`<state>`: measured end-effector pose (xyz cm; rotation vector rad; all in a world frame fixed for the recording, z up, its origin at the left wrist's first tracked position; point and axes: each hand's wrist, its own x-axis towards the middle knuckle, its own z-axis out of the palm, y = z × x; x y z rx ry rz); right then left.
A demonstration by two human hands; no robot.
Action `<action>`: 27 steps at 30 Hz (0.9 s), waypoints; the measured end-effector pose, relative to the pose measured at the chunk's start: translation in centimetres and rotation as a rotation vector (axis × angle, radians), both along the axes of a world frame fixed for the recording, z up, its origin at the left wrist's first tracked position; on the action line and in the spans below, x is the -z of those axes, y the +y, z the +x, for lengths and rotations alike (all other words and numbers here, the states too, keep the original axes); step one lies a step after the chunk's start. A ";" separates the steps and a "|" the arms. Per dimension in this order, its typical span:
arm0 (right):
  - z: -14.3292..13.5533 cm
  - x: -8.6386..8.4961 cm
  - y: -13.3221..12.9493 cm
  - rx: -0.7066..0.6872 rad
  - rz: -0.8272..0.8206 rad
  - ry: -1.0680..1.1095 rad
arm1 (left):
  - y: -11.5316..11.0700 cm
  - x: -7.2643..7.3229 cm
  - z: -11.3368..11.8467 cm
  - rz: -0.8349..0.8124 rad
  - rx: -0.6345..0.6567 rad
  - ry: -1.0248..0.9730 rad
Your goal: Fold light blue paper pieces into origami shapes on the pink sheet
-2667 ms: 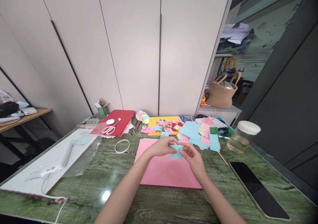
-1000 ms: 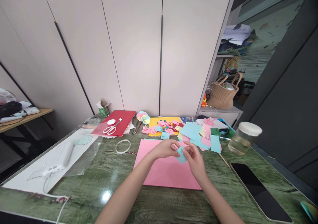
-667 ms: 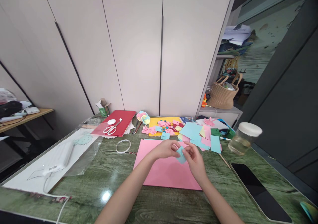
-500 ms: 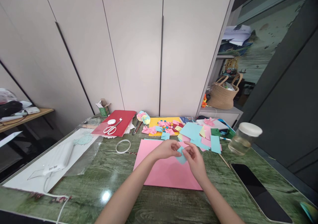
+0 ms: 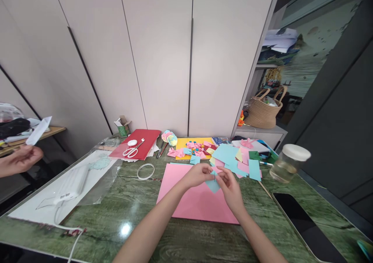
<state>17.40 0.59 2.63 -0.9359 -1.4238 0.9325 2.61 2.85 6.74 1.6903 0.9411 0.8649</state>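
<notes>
A small folded light-blue paper [image 5: 212,183] is pinched between my two hands, over a pink sheet [image 5: 198,205]. My left hand [image 5: 200,175] grips its left upper edge with thumb and fingers. On the other side, my right hand [image 5: 229,182] holds it between thumb and index finger. Just behind the hands lies another blue folded piece [image 5: 195,160]. Farther back, pink folded pieces [image 5: 176,152] and small colourful bits rest on and beside a yellow sheet [image 5: 181,142]. To the right is a heap of blue, pink and yellow papers [image 5: 225,153].
Scissors [image 5: 131,151] lie on a red folder [image 5: 145,138], near a white ring [image 5: 145,171]. A lidded jar [image 5: 287,165], a stick [image 5: 265,189] and a phone [image 5: 305,224] are at right. At far left another person's hand [image 5: 25,160] holds white paper [image 5: 39,130].
The blue paper between my hands now looks more spread out, with a flap standing up. At the left, another person's hand has come into view and the white paper has moved up and right.
</notes>
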 end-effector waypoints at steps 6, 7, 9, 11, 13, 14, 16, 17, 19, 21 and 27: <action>0.0 -0.2 0.1 0.028 -0.003 -0.054 | 0.0 0.0 0.0 0.008 -0.043 -0.040; 0.0 -0.2 0.1 0.041 -0.005 -0.068 | 0.1 0.1 0.0 0.009 -0.050 -0.051; 0.0 -0.3 0.1 0.063 -0.003 -0.084 | 0.3 0.4 0.1 0.000 -0.057 -0.064; 0.0 -0.4 0.0 0.079 0.004 -0.086 | 0.3 0.5 0.1 -0.016 -0.055 -0.070; 0.0 -0.5 0.0 0.094 0.010 -0.092 | 0.3 0.3 0.1 -0.026 -0.050 -0.070; 0.0 -0.6 0.0 0.101 0.011 -0.098 | 0.2 0.2 0.1 -0.028 -0.042 -0.065; 0.0 -0.7 0.0 0.115 0.015 -0.116 | 0.0 -0.2 -0.1 -0.034 -0.015 -0.040; 0.0 -0.7 0.0 0.119 0.019 -0.124 | 0.0 -0.3 -0.2 -0.035 0.001 -0.020; 0.1 -0.6 0.1 0.120 0.030 -0.140 | 0.0 -0.7 -0.6 -0.031 0.036 0.031; 0.1 -0.6 0.1 0.114 0.032 -0.156 | 0.2 -1.1 -1.4 0.002 0.039 0.077; 0.1 -0.4 0.3 0.135 0.004 -0.163 | 1.6 -3.0 -5.8 0.130 -0.197 0.020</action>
